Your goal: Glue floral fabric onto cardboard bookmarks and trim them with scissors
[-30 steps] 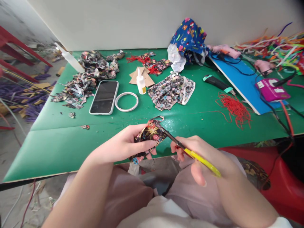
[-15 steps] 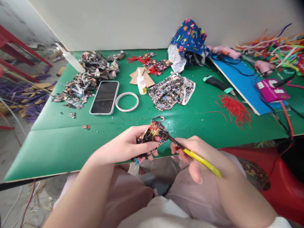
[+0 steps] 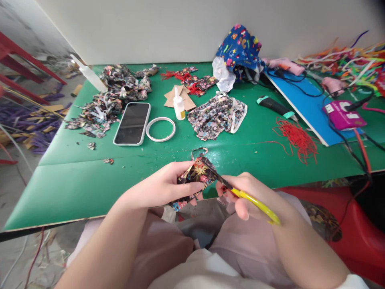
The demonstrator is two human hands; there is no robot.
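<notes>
Pinching a floral fabric scrap (image 3: 197, 174) between thumb and fingers, the left hand (image 3: 164, 185) holds it just over the near edge of the green worktop (image 3: 90, 176), about midway along that edge. The right hand (image 3: 255, 196) grips yellow-handled scissors (image 3: 240, 192), fingers curled tight around the handles, and the dark blades run up and left so that they meet the scrap's right edge; whether the blades are parted or closed cannot be told. Both hands sit above the person's lap, just off the worktop. Farther in, near the middle, lie a phone (image 3: 132, 123) face up, a white ring (image 3: 160, 129) just beside it on the right, and a small glue bottle (image 3: 179, 106) standing upright on brown card pieces. A patterned cloth (image 3: 216, 115) lies spread to the right of the bottle. Toward the far left corner sits a heap of fabric cuttings (image 3: 111, 96). A tangle of red thread (image 3: 296, 136) lies toward the right edge, near a blue board (image 3: 303, 100) that carries a magenta box (image 3: 343, 113) with cables. A blue printed bag (image 3: 239, 50) stands against the far edge.
</notes>
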